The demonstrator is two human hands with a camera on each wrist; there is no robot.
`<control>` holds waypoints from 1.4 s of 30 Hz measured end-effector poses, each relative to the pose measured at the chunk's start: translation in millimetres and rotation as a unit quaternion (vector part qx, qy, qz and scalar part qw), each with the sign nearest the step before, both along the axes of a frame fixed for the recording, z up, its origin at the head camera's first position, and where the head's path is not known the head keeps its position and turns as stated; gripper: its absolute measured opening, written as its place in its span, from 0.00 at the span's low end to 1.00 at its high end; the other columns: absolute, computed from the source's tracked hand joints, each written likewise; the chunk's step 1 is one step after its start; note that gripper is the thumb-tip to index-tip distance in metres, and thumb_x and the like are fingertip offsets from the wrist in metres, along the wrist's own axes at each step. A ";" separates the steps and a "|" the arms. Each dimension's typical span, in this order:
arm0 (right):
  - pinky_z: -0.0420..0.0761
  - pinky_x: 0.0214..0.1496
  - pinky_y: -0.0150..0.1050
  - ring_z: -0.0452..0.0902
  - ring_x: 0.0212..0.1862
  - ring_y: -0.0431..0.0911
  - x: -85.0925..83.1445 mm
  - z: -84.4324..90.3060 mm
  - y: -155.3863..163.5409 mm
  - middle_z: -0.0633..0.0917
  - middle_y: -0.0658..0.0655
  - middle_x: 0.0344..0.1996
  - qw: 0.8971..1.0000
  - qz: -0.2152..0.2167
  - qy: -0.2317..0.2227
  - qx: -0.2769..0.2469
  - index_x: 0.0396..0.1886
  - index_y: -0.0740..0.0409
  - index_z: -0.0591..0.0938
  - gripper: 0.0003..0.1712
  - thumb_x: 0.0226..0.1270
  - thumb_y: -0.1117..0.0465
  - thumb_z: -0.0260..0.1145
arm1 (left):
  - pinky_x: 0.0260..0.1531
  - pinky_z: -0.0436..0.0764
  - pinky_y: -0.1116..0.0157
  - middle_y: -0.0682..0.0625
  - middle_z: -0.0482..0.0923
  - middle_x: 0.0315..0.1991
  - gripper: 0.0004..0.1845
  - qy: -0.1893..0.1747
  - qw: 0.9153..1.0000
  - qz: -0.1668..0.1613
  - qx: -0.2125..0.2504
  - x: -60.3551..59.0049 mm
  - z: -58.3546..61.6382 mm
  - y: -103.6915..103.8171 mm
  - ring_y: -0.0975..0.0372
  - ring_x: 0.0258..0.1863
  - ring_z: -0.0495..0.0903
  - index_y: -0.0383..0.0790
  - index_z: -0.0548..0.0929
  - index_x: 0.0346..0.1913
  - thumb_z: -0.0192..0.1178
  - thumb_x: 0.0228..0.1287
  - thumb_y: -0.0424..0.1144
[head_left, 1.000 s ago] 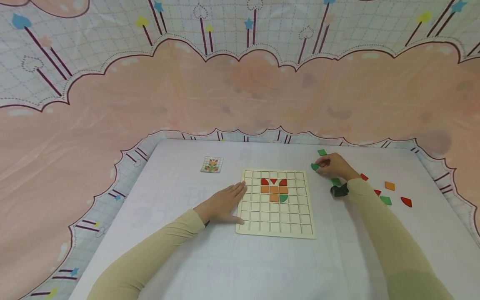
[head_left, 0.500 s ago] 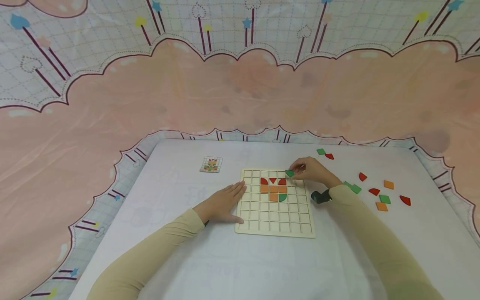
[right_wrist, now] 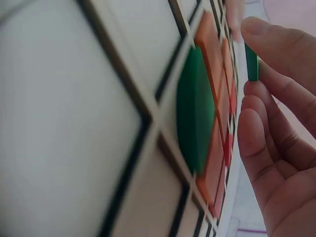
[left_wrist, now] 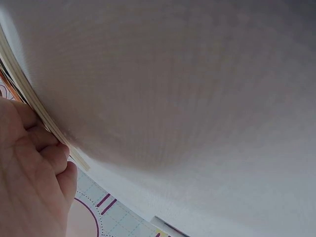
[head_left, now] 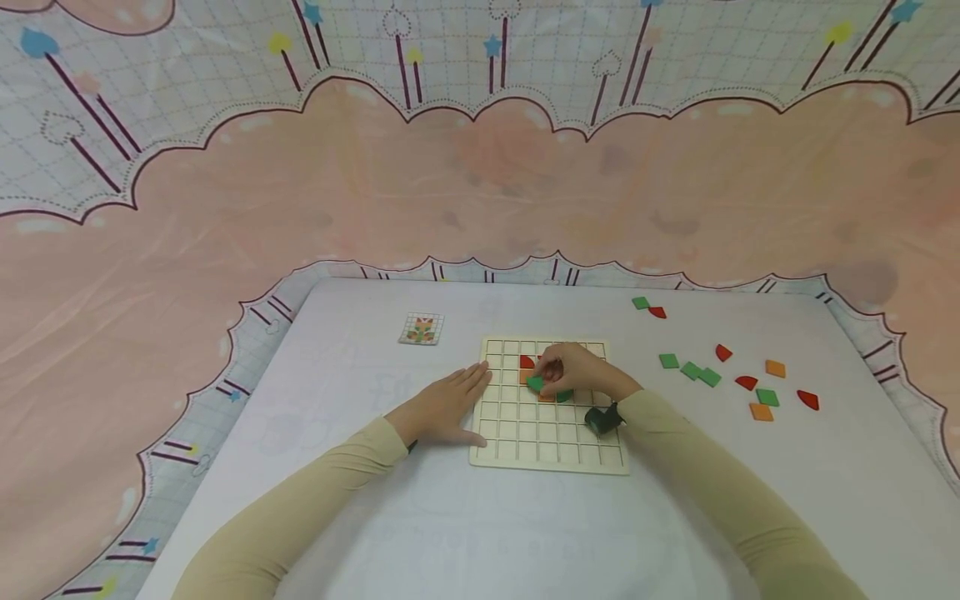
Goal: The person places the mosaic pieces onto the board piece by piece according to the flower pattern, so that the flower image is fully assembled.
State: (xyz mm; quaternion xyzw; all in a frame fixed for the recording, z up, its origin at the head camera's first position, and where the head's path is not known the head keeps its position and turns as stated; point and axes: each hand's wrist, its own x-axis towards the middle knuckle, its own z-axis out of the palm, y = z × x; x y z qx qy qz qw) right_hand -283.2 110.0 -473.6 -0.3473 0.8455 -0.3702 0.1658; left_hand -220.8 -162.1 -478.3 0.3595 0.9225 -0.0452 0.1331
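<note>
My right hand point(head_left: 583, 369) is over the upper middle of a wooden grid board point(head_left: 517, 450). Between thumb and fingers it pinches a green quarter-round tile point(right_wrist: 252, 64), held just above the board in the right wrist view. Set in the grid beneath are orange tiles point(right_wrist: 210, 44), red tiles point(head_left: 527, 362) and another green quarter-round tile point(right_wrist: 195, 108), partly hidden by the hand in the head view. My left hand point(head_left: 446, 408) lies along the board's left edge, fingers extended and touching it; the left wrist view shows the fingers point(left_wrist: 57, 155) against the board's side.
A small picture card point(head_left: 422, 329) with a flower pattern lies behind the board to the left. Loose green tiles point(head_left: 668, 361), red tiles point(head_left: 807, 400) and orange tiles point(head_left: 776, 367) are scattered on the white table point(head_left: 465, 542) to the right. A patterned cloth point(head_left: 450, 192) rises behind.
My right hand has carried the green quarter-round tile leftward from the loose tiles to above the middle of the pattern. The left hand has stayed at the board's edge.
</note>
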 end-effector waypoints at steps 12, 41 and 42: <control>0.76 0.32 0.27 0.71 0.30 0.38 8.6 0.1 -15.7 0.80 0.51 0.28 0.999 0.006 0.008 0.041 0.33 0.58 0.85 0.10 0.49 0.64 0.74 | 0.74 0.50 0.59 0.42 0.37 0.76 0.59 0.001 1.000 -0.002 0.006 -0.7 -0.9 -0.6 0.54 0.76 0.41 0.34 0.43 0.74 0.44 0.54 0.76; 0.75 0.33 0.27 0.73 0.30 0.37 6.8 1.4 -17.2 0.83 0.53 0.30 0.999 0.025 0.014 0.016 0.34 0.59 0.85 0.11 0.49 0.64 0.75 | 0.74 0.51 0.59 0.41 0.38 0.76 0.58 0.008 1.000 -0.005 0.005 1.1 -0.2 -0.9 0.54 0.76 0.42 0.34 0.43 0.74 0.45 0.54 0.76; 0.76 0.33 0.27 0.73 0.31 0.37 6.0 0.8 -17.8 0.83 0.53 0.30 1.000 0.026 0.010 0.013 0.34 0.59 0.85 0.11 0.49 0.64 0.75 | 0.74 0.51 0.59 0.41 0.38 0.76 0.58 0.008 1.000 -0.006 0.006 1.2 -0.3 -0.8 0.53 0.76 0.42 0.33 0.43 0.74 0.45 0.55 0.76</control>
